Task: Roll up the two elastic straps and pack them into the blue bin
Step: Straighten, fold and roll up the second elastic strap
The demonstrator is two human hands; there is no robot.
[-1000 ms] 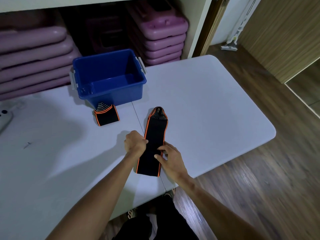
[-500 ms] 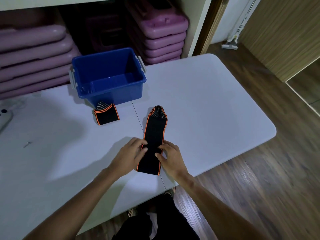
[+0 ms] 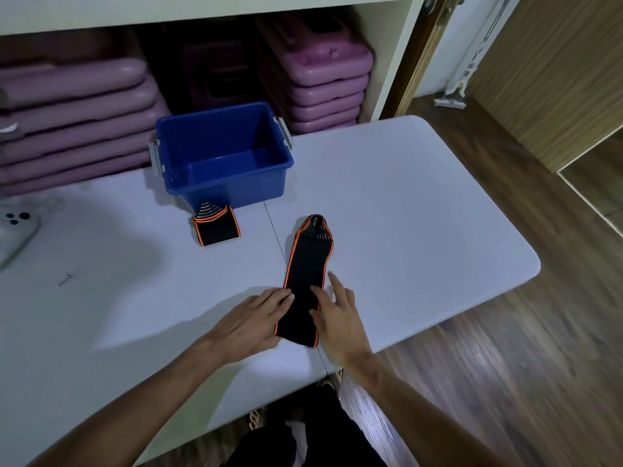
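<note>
Elastic straps, black with orange edging, lie on a white desk (image 3: 421,203) in front of a person seen from above. At far left a pale phone (image 3: 15,230) sits near the desk's edge, with a small dark bit of debris (image 3: 65,279) lying well apart from it on the bare surface. Behind the desk, stacked purple step platforms (image 3: 77,112) fill the shelf. The blue bin (image 3: 236,190) stands at the back of the desk, open, with grey latches on both sides; nothing shows inside it. Just in front of the bin, touching or nearly touching its near wall, the rolled strap (image 3: 215,224) rests as a compact bundle with its striped grey end turned up. Right of the desk's centre seam, the flat strap (image 3: 305,281) lies stretched out lengthwise, its tapered loop end pointing toward the bin and its near end close to the desk's front edge. The left hand (image 3: 251,320) lies flat with fingers straight and together, fingertips pressing on the flat strap's left orange edge near its lower end. The right hand (image 3: 340,315) is spread, thumb and inner fingers resting on the flat strap's right side while the index finger points forward over the bare desk. Both forearms reach in from the bottom of the view. At right, wood flooring (image 3: 522,365) runs past the desk's rounded corner toward a wood-panelled wall (image 3: 556,79).
</note>
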